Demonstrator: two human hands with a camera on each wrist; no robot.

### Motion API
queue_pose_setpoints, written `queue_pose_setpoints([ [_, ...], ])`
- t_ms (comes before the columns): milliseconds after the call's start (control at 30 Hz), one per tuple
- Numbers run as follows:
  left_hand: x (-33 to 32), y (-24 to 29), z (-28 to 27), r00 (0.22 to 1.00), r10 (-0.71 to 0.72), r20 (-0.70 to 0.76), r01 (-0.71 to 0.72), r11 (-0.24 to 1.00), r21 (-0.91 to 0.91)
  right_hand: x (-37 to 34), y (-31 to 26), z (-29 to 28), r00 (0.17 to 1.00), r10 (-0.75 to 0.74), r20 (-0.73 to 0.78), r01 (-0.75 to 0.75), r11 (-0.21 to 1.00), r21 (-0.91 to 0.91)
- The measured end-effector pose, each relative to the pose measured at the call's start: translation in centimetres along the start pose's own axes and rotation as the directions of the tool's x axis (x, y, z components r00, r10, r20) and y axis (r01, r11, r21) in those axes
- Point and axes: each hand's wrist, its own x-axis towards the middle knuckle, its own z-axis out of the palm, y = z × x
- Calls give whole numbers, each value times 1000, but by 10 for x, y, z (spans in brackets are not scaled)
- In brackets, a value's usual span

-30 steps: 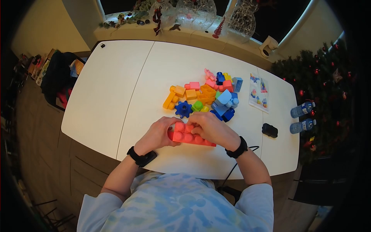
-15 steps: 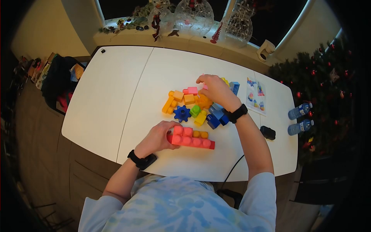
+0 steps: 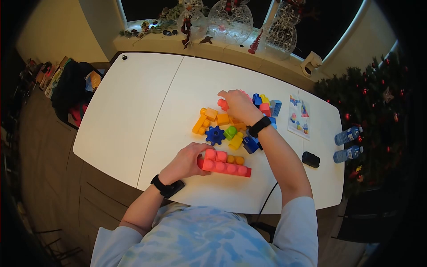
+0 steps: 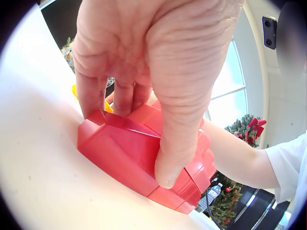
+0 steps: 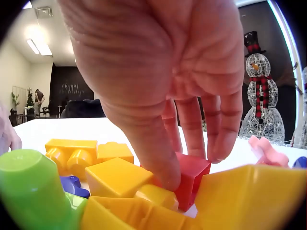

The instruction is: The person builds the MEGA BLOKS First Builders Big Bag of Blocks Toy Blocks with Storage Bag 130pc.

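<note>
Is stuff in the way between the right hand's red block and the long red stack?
Yes: orange blocks lie near the red block, then a blue gear and green block nearer the long red stack.

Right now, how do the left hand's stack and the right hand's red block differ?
The stack is long; the red block short. The stack stands apart from loose blocks; the red block is beside them. Both are mainly reddish; the left hand grips the stack, the right hand the red block.
</note>
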Motion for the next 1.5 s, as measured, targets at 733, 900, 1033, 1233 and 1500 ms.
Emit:
queue_pose_setpoints([
  [733,0,-1,0,1000,4,3,-4,999,32,-149,-76,-55,968,145,206,-241,771,589],
  [900,0,0,-1,1000,6,7,-6,999,45,-148,-75,-58,961,159,226,-271,706,655],
  [1033,1,0,-1,1000,3,16,-4,998,56,-145,-76,-59,974,106,201,-208,776,595],
  [1233,1,0,-2,1000,4,20,-5,998,55,-143,-76,-58,966,113,231,-230,784,576],
  [1500,1,2,-1,1000,-13,21,12,998,61,-141,-77,-56,968,104,228,-216,808,548],
])
